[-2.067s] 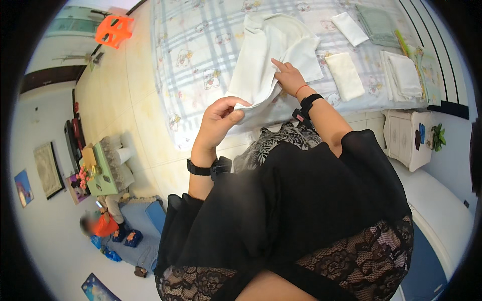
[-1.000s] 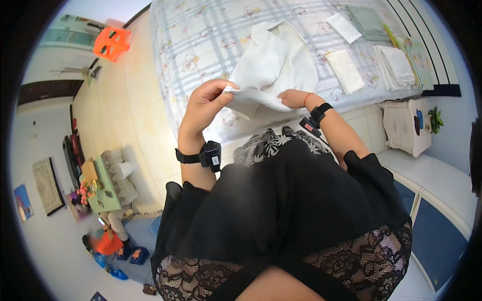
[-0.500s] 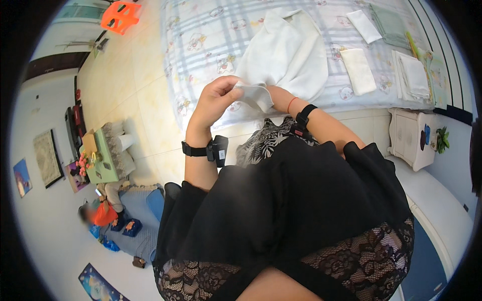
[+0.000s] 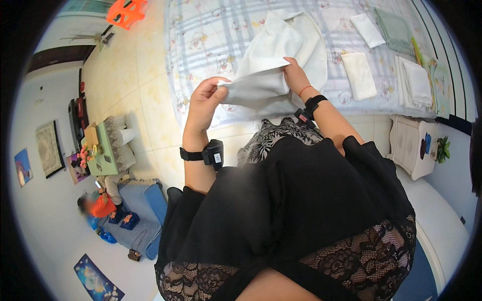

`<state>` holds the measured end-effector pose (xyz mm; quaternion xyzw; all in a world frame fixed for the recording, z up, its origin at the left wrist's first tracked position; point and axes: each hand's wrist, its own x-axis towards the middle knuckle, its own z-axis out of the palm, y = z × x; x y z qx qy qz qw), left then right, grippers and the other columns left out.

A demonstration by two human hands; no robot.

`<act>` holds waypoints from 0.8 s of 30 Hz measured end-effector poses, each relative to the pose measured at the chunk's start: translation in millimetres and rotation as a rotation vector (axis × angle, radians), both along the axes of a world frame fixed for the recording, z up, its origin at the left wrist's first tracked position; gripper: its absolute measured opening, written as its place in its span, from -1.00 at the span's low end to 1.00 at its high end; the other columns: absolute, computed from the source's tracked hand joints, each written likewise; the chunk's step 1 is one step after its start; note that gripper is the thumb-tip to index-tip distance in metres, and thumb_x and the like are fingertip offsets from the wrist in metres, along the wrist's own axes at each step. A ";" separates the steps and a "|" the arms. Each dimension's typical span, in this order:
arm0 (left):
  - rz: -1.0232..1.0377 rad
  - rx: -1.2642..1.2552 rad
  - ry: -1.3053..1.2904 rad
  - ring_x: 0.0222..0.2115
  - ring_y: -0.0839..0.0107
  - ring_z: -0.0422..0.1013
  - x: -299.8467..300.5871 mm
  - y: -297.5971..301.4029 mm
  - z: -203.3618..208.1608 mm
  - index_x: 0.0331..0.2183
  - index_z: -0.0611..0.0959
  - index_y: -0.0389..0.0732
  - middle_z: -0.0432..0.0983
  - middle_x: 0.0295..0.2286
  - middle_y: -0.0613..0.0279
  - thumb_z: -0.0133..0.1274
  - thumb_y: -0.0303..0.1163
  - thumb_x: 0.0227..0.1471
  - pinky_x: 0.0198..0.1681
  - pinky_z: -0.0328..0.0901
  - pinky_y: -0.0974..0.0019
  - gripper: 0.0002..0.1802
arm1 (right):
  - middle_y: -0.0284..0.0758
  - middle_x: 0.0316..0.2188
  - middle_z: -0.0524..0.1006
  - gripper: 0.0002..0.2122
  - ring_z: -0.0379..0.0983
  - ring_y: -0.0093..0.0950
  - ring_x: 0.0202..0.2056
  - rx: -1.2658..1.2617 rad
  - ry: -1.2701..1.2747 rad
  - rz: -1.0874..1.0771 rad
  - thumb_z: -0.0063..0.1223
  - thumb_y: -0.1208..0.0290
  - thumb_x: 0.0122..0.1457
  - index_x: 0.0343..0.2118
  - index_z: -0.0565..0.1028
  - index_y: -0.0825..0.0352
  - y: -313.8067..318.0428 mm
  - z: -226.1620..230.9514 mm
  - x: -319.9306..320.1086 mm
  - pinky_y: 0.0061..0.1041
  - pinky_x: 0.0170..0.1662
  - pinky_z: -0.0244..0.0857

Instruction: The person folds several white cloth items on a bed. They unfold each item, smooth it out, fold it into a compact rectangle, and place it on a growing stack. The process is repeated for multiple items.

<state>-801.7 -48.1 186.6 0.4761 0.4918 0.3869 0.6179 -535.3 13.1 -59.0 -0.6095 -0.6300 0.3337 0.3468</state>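
A large white cloth (image 4: 261, 85) lies partly bunched on the bed and is lifted at its near edge. My left hand (image 4: 207, 98) is closed on one corner, pinching it between thumb and fingers. Further right, my right hand (image 4: 295, 75) grips the same edge, so a band of cloth stretches between the two hands. The rest of the cloth spreads behind them in loose folds on the patterned bedsheet (image 4: 196, 42).
Right on the bed lie a folded cream cloth (image 4: 359, 75), a folded white cloth (image 4: 366, 30), a grey-green cloth (image 4: 393, 30) and stacked white cloths (image 4: 414, 83). A white nightstand (image 4: 409, 143) stands beside the bed. A seated person (image 4: 103, 205) is at far left, near an orange stool (image 4: 125, 14).
My hands have moved apart, the right one rightward and up, the left slightly left. The cloth edge between them, crumpled before, is now stretched out.
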 end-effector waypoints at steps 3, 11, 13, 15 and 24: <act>0.282 0.052 -0.108 -0.35 0.59 0.37 -4.8 10.2 -8.7 -0.20 0.54 -0.25 0.50 -0.36 0.33 0.00 -0.42 0.09 -0.23 0.27 0.50 -0.79 | -0.09 -0.29 0.45 -0.76 0.36 -0.14 -0.18 0.101 -0.291 0.134 -0.15 0.66 0.04 -0.21 0.46 0.40 8.0 21.2 21.2 -0.34 -0.09 0.27; 0.356 0.307 -0.152 -0.29 0.59 0.35 -11.4 58.4 22.9 -0.21 0.49 -0.27 0.48 -0.32 0.32 -0.02 -0.35 0.13 -0.16 0.24 0.48 -0.77 | -0.14 -0.35 0.44 -0.85 0.36 -0.16 -0.27 0.670 -0.419 -0.047 -0.16 0.67 0.04 -0.34 0.46 0.40 9.4 170.1 82.1 -0.31 -0.19 0.25; 0.370 0.415 -0.207 -0.34 0.58 0.36 -4.2 69.3 48.4 -0.27 0.49 -0.26 0.48 -0.35 0.31 -0.03 -0.34 0.14 -0.22 0.26 0.48 -0.81 | -0.17 -0.34 0.44 -0.87 0.36 -0.20 -0.28 0.738 -0.430 -0.109 -0.15 0.65 0.07 -0.34 0.45 0.40 -4.0 218.2 82.9 -0.34 -0.18 0.24; 0.395 0.500 -0.262 -0.36 0.57 0.37 -10.8 73.3 70.1 -0.29 0.49 -0.26 0.48 -0.37 0.30 -0.04 -0.33 0.15 -0.24 0.28 0.49 -0.81 | -0.21 -0.35 0.45 -0.88 0.37 -0.24 -0.28 0.786 -0.387 -0.125 -0.15 0.62 0.10 -0.34 0.45 0.40 -23.3 262.1 74.0 -0.37 -0.16 0.23; 0.292 0.216 -0.037 -0.38 0.54 0.38 -57.5 104.9 -4.3 -0.27 0.53 -0.28 0.49 -0.37 0.27 -0.07 -0.34 0.14 -0.27 0.28 0.45 -0.78 | -0.09 -0.32 0.45 -0.77 0.33 -0.14 -0.26 0.080 0.027 0.080 -0.18 0.35 0.19 -0.31 0.41 0.46 -50.7 217.0 47.6 -0.33 -0.12 0.22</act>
